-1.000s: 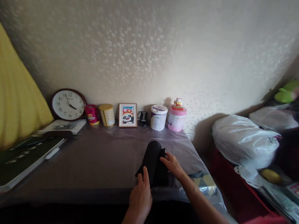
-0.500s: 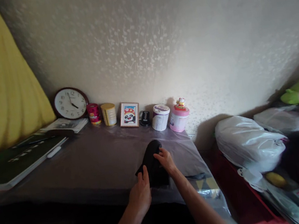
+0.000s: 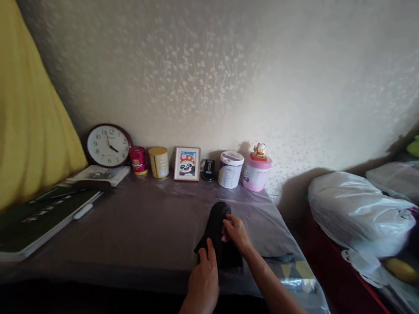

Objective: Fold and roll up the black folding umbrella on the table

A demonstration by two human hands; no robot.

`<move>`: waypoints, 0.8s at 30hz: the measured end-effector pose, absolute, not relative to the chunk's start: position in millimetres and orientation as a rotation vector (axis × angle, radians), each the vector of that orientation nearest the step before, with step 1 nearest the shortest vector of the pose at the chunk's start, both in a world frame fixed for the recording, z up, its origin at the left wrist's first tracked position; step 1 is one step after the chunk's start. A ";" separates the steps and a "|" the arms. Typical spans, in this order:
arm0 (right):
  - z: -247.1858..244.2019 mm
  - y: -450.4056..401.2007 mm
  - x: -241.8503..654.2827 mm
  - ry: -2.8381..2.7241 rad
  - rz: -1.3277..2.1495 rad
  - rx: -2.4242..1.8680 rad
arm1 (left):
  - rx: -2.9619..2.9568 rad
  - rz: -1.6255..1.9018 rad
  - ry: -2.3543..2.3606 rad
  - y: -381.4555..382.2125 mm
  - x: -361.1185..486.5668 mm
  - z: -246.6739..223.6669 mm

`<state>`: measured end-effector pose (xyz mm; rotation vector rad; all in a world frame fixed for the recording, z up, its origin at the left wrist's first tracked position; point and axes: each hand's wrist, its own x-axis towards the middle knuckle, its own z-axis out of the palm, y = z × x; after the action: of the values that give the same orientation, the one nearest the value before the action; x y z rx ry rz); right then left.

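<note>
Head: hands [image 3: 238,233] closer together on fabric [image 3: 215,226]

Bundle [image 3: 214,224] on table [image 3: 141,224] — picture frame [image 3: 187,164] behind, clock [image 3: 110,146] farther left, bag [image 3: 358,214] at right

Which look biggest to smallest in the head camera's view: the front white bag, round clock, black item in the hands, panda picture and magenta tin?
1. Front white bag
2. Round clock and black item, unsure: the item is nearer and partly covered
3. Panda picture
4. Magenta tin
</note>
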<state>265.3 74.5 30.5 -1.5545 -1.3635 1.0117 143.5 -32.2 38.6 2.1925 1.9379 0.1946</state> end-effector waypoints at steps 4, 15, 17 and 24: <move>22.5 74.0 265.3 -1.467 0.561 -1.698 | 2.179 0.170 1.970 -36.5 152.4 41.3; -5.9 76.7 242.6 -1.307 0.277 -1.665 | 2.061 0.250 1.831 -50.8 151.7 42.1; -10.2 80.5 241.9 -1.307 0.290 -1.649 | 2.001 0.413 1.725 -53.6 143.1 32.1; -16.9 87.8 244.6 -1.316 0.267 -1.648 | 1.716 1.016 1.508 -54.6 121.6 -10.4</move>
<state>244.6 87.8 -16.9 -1.6480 -1.3161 0.2674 121.6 -54.6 -10.4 1.7155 1.5077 1.0156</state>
